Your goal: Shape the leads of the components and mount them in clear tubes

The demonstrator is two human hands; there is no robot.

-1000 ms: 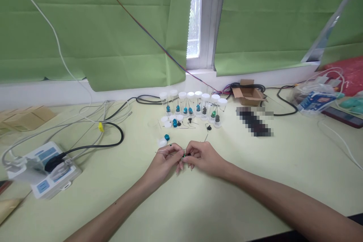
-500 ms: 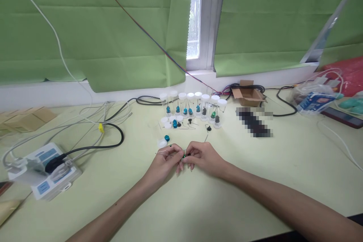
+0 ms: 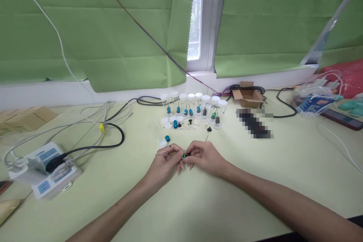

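Here, just above the smooth, pale green bench point(image 3: 181, 208), the left hand point(image 3: 168, 160) and the right hand point(image 3: 204, 157) are meeting, and their fingers point(image 3: 177, 156) are closing tightly on a tiny green-and-black piece point(image 3: 185, 155) between them. The left is pinching its shiny green end, the right its dark end; the fingertips are hiding its full shape. A thin, stiff wire point(image 3: 162, 153) is jutting out past the left hand; whether it is joining the piece, one cannot tell. Beyond, clear cylindrical vials point(image 3: 217, 115) with flat white caps are standing in a row, holding small blue, green and dark pieces. A glossy, rounded blue knob point(image 3: 167, 138) is lying near the left hand, while a black disc-like part point(image 3: 209, 129) is resting beyond the right.
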